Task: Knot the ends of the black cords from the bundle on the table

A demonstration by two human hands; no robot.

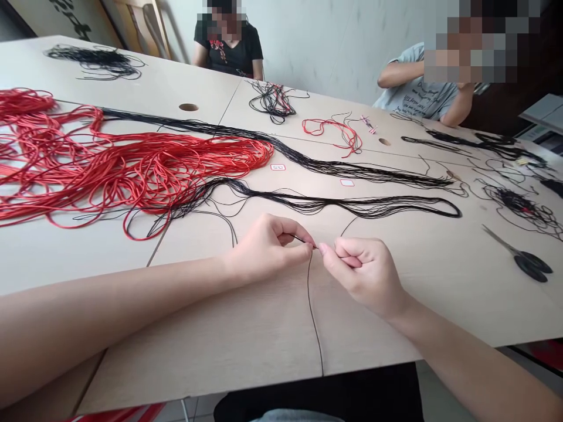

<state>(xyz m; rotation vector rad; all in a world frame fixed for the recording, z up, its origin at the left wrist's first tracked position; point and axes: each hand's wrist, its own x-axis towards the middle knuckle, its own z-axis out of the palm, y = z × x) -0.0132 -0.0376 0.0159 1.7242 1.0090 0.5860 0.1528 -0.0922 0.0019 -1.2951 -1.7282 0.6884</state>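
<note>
1. Cord (313, 319) runs from the left hand's (275, 243) tightly pinched fingertips to the table's (211, 346) near edge
2. Right hand (365, 266) pinches closed just beside, seemingly on the same cord
3. Handling looks midway; no finished piece shows at the fingertips
4. Black bundle (328, 202) and red bundle (246, 155) lie beyond, apparently unworked

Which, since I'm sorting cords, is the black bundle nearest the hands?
The front black cord bundle, ending in a rounded loop; the rear long bundle and others lie farther away.
</note>
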